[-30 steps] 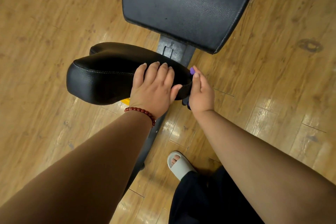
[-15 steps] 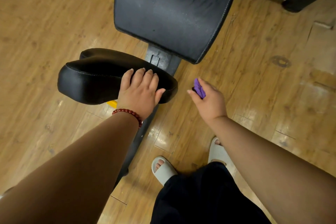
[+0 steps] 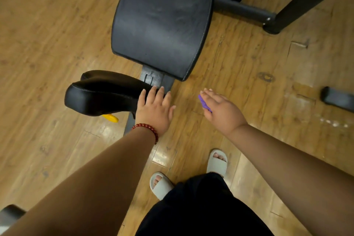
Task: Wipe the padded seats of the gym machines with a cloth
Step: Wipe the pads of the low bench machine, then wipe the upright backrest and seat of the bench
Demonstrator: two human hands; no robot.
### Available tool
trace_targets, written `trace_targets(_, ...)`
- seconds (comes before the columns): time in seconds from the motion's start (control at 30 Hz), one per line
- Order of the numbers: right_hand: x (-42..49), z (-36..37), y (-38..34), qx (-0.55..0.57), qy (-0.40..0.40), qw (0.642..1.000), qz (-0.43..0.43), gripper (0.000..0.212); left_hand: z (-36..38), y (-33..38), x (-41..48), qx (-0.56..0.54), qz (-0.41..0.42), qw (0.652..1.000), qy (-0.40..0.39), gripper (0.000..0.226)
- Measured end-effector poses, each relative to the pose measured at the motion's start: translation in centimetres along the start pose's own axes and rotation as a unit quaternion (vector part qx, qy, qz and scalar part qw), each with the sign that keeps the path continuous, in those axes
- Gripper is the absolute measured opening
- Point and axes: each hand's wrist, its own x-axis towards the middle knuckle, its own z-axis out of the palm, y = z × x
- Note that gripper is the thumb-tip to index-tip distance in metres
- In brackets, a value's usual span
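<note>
- left of centre: small padded seat (image 3: 107,94), black, saddle-shaped, raised above the wood floor (image 3: 47,44). yellow lever (image 3: 110,118) poking out beneath, likely the height adjuster.
- next: left hand (image 3: 155,110), fingers straight and spread, gripping nothing. fingertips at the seat's right end, by the metal post (image 3: 153,78). cannot tell whether pressing or only brushing. judged a steadying contact, to keep the seat from shifting under a wipe.
- on that wrist: red bead bracelet (image 3: 146,130).
- centre, above: large back pad (image 3: 162,23), black, stitched edge, tilted, dull smears on its face. judged in need of a wipe.
- centre, bottom: pale slippers (image 3: 160,185), planted close to the machine base, presumably to put both pads within reach.
- right of centre: right hand (image 3: 222,111) in the air over bare floor, apart from both pads, grasping the purple cloth (image 3: 204,102). cloth bunched under the palm on the thumb side, only a small fold showing. fingers nearly straight, thumb hidden. wadded so, probably, to give a firm face for rubbing.
- task status, judged: cloth touching neither pad at this instant. no telling which surfaces are done.
- far right: dark machine frame (image 3: 287,2) and a black bar end (image 3: 337,98) low by the floor, well apart from the hands.
</note>
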Motion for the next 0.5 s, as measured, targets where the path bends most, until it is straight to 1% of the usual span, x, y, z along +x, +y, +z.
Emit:
trace_targets(0.13, -1.4, -2.6, 1.0, -0.050, -0.006, 0.999, -0.012, 0.062, -2.3, 3.2, -0.5, -0.020, 0.031, 0.999, 0.000, 0.057)
trace_targets(0.23, -2.3, -4.3, 2.2, -0.052, -0.037, 0.998, 0.005, 0.064, -4.0, 5.4, -0.5, -0.023, 0.050, 0.998, 0.007, 0.057)
trace_targets(0.43, -4.6, -8.5, 4.9, -0.052, -0.078, 0.996, 0.010, 0.061, -7.3, 10.1, -0.4, -0.028, 0.074, 0.997, 0.022, 0.054)
trace_targets(0.5, -5.2, -10.1, 6.1, -0.072, -0.098, 0.992, 0.020, 0.059, -8.5, 12.0, -0.3, -0.036, 0.082, 0.996, 0.024, 0.054)
